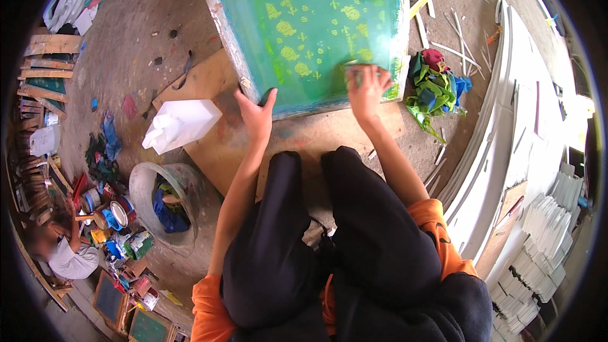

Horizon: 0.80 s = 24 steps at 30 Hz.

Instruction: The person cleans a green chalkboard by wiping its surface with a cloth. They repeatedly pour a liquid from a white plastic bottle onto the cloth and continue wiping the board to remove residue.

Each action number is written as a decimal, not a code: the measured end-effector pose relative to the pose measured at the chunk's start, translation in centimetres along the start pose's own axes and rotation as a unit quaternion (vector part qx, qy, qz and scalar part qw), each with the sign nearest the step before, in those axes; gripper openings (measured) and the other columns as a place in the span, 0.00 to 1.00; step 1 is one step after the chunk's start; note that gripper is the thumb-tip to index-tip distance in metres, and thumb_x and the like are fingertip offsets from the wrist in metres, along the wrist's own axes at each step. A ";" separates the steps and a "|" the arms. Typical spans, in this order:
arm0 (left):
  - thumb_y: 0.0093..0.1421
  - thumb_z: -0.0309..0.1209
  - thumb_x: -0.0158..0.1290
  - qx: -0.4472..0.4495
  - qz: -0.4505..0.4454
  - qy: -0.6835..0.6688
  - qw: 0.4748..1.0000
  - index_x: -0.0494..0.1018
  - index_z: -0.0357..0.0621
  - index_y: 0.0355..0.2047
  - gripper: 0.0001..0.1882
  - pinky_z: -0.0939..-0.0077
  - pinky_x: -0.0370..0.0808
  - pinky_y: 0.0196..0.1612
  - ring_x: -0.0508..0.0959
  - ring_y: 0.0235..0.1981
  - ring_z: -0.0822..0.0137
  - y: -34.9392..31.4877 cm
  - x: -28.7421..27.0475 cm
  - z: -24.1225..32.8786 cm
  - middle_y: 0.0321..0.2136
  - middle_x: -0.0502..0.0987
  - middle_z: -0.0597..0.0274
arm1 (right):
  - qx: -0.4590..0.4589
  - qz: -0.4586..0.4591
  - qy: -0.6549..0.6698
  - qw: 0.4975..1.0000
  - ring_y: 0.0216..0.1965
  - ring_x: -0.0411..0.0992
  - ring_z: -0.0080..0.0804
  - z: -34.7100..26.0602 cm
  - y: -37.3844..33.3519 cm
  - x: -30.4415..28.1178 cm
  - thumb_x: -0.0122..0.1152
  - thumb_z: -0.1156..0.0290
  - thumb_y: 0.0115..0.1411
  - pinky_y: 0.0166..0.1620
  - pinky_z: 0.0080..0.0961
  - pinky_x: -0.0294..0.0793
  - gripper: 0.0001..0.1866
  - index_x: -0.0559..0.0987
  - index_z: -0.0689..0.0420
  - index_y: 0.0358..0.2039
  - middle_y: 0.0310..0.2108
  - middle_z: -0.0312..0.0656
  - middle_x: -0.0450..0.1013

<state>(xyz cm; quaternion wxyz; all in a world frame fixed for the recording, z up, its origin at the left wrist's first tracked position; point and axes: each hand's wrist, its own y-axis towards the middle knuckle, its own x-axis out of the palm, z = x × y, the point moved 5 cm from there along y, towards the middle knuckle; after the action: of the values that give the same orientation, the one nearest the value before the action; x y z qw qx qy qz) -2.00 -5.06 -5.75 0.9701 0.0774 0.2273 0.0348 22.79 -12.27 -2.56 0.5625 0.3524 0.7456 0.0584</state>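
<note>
A screen-printing frame [320,92] with green mesh and pale yellow-green printed shapes lies tilted in front of me, its wooden border smeared with paint. My left hand [256,114] grips its near left corner, thumb on the near edge and fingers round the side. Over the mesh near the right corner, my right hand [366,94] presses a small crumpled rag [350,73], mostly covered by the fingers and slightly blurred. A stained wooden board [221,171] lies under the near end of the frame. Left of my left hand, a white plastic jug [190,120] rests on the board.
Colourful rags [437,88] lie on the floor at right, beside long white strips [481,145]. A grey bucket [140,183] with cloth inside stands at left, near paint cans [120,210]. Another person [73,256] is at the far left. Wooden pieces [54,44] are stacked there.
</note>
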 end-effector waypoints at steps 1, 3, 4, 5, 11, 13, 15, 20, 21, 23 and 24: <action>0.49 0.39 0.62 0.003 0.002 0.002 1.000 0.55 0.31 0.51 0.38 0.63 0.65 0.47 0.70 0.44 0.51 0.1 0.0 0.0 0.43 0.68 0.42 | 0.005 0.022 0.039 0.999 0.42 0.60 0.39 0.9 0.6 -0.5 0.61 0.66 0.51 0.45 0.44 0.54 0.07 0.74 0.49 0.31 0.34 0.37 0.69; 0.49 0.39 0.63 0.003 0.002 0.001 1.000 0.54 0.31 0.51 0.38 0.63 0.65 0.47 0.70 0.44 0.51 -0.2 0.5 0.0 0.43 0.68 0.42 | 0.017 0.015 0.014 1.000 0.42 0.61 0.39 0.8 0.2 0.0 0.60 0.67 0.52 0.46 0.46 0.54 0.06 0.74 0.50 0.31 0.34 0.36 0.70; 0.49 0.39 0.63 -0.001 0.004 -0.002 1.000 0.55 0.31 0.51 0.38 0.62 0.65 0.47 0.70 0.44 0.49 -0.4 0.7 0.0 0.43 0.68 0.41 | -0.049 -0.014 0.021 0.999 0.43 0.62 0.39 -0.2 -0.4 0.5 0.59 0.68 0.52 0.47 0.47 0.55 0.06 0.74 0.49 0.32 0.35 0.36 0.70; 0.48 0.40 0.63 -0.005 0.008 -0.003 1.000 0.55 0.31 0.51 0.39 0.62 0.65 0.47 0.69 0.45 0.47 -0.3 0.6 -0.1 0.44 0.67 0.41 | -0.116 -0.043 0.029 0.992 0.43 0.63 0.39 -1.6 -0.8 0.9 0.59 0.68 0.52 0.48 0.47 0.55 0.06 0.74 0.49 0.32 0.36 0.35 0.70; 0.48 0.41 0.63 0.008 0.004 0.007 1.000 0.55 0.31 0.51 0.39 0.62 0.65 0.46 0.70 0.44 0.47 -0.1 0.1 -0.1 0.42 0.67 0.41 | -0.029 -0.011 -0.001 1.000 0.44 0.61 0.43 3.1 0.9 -0.7 0.60 0.67 0.52 0.47 0.47 0.55 0.07 0.74 0.49 0.33 0.35 0.37 0.70; 0.48 0.42 0.63 -0.008 -0.006 0.009 1.000 0.54 0.31 0.52 0.40 0.61 0.65 0.47 0.69 0.45 0.46 -0.1 0.5 0.3 0.43 0.67 0.41 | 0.056 0.042 -0.028 0.997 0.44 0.59 0.43 6.9 1.6 -2.3 0.61 0.67 0.52 0.46 0.45 0.55 0.09 0.74 0.52 0.33 0.36 0.39 0.69; 0.48 0.43 0.63 0.004 0.003 0.051 0.999 0.54 0.31 0.53 0.41 0.61 0.65 0.48 0.68 0.46 0.46 -0.1 0.3 0.3 0.45 0.66 0.40 | 0.083 0.073 -0.033 0.993 0.43 0.59 0.41 7.6 1.8 -3.3 0.62 0.67 0.52 0.46 0.41 0.55 0.08 0.74 0.51 0.33 0.35 0.37 0.69; 0.48 0.43 0.63 0.030 0.014 0.086 0.996 0.51 0.30 0.56 0.45 0.60 0.64 0.50 0.67 0.49 0.47 0.2 0.2 1.4 0.49 0.64 0.39 | 0.049 0.015 0.019 0.999 0.44 0.60 0.42 5.7 -0.9 -2.0 0.60 0.69 0.50 0.48 0.42 0.54 0.08 0.73 0.52 0.32 0.36 0.38 0.69; 0.48 0.42 0.63 0.028 0.012 0.074 0.997 0.50 0.29 0.56 0.45 0.61 0.64 0.50 0.67 0.49 0.48 0.3 0.3 1.5 0.49 0.64 0.40 | 0.035 0.007 0.031 0.999 0.44 0.60 0.42 5.1 -1.7 -1.5 0.61 0.70 0.49 0.48 0.41 0.54 0.09 0.73 0.51 0.32 0.37 0.38 0.69; 0.48 0.42 0.63 -0.005 -0.006 0.060 0.998 0.50 0.30 0.56 0.46 0.61 0.63 0.51 0.67 0.50 0.49 0.4 0.6 1.4 0.49 0.64 0.39 | -0.019 0.012 0.040 0.999 0.43 0.61 0.39 3.5 -2.1 -1.0 0.62 0.70 0.47 0.47 0.40 0.54 0.10 0.74 0.50 0.31 0.37 0.35 0.69; 0.48 0.42 0.63 -0.022 -0.013 0.054 0.998 0.49 0.30 0.57 0.46 0.61 0.63 0.51 0.67 0.50 0.49 0.5 0.7 1.2 0.49 0.64 0.39 | -0.047 0.011 0.056 0.997 0.43 0.61 0.38 2.6 -1.8 -0.8 0.63 0.70 0.47 0.47 0.40 0.54 0.10 0.73 0.50 0.31 0.36 0.34 0.69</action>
<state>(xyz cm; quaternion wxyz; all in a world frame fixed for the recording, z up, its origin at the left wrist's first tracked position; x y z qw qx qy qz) -0.88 -4.67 -4.92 0.9583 0.0507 0.2794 0.0309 24.35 -14.90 -3.70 0.5350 0.3297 0.7686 0.1195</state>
